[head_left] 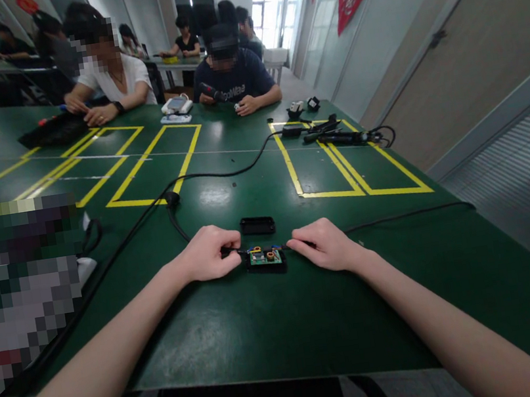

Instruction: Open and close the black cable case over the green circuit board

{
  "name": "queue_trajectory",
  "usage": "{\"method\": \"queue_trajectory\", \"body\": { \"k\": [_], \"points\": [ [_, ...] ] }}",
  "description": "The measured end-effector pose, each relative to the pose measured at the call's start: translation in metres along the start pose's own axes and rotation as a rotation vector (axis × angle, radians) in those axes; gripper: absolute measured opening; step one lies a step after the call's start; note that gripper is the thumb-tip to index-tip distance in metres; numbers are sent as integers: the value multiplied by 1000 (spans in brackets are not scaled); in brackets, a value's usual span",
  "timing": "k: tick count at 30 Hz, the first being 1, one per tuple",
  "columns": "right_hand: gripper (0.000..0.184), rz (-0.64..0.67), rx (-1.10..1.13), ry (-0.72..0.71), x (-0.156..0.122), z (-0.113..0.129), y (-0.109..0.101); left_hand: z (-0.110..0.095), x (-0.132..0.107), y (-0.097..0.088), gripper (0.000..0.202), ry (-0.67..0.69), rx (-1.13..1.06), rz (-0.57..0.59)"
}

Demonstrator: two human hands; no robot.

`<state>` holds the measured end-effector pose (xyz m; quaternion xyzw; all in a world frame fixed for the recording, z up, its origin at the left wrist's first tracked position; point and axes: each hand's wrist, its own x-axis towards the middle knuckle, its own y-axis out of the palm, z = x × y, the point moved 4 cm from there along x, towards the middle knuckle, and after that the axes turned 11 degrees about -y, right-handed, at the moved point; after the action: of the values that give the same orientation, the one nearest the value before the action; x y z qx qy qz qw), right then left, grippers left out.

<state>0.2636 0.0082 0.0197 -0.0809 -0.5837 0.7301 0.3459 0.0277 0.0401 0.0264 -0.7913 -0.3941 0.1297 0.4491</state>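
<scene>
A small green circuit board [264,257] with copper coils sits in or on a black plastic case half [268,269] on the table in front of me. My left hand [214,251] is closed around the black cable at the board's left side. On the right side, my right hand [324,244] pinches the other black cable [409,214], which runs off to the right. Coloured wires show at both ends of the board. Just behind it lies the second case half [258,225], a black shallow shell, touched by neither hand.
A long black cord [214,174] with a plug [172,199] crosses the green table [206,340]. Yellow tape rectangles mark its surface. Black tools and cables [343,137] lie at the far right. Two people sit across, near a black tray [56,131]. A blurred-out area covers the left.
</scene>
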Motion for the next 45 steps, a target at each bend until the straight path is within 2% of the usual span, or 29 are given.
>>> {"method": "queue_trajectory", "body": {
  "k": [11,19,26,35,45],
  "points": [
    [48,19,0,11,1,2,2,-3,-1,2,16,-40,5,34],
    [50,84,-33,62,2,-3,8,-1,1,5,18,-106,42,89],
    [53,117,-77,94,2,-8,11,2,3,7,21,-105,107,49],
    [53,56,-80,74,1,-11,10,2,3,7,20,-130,112,54],
    [47,-5,-52,54,0,-13,8,2,2,6,19,-99,153,-5]
  ]
}}
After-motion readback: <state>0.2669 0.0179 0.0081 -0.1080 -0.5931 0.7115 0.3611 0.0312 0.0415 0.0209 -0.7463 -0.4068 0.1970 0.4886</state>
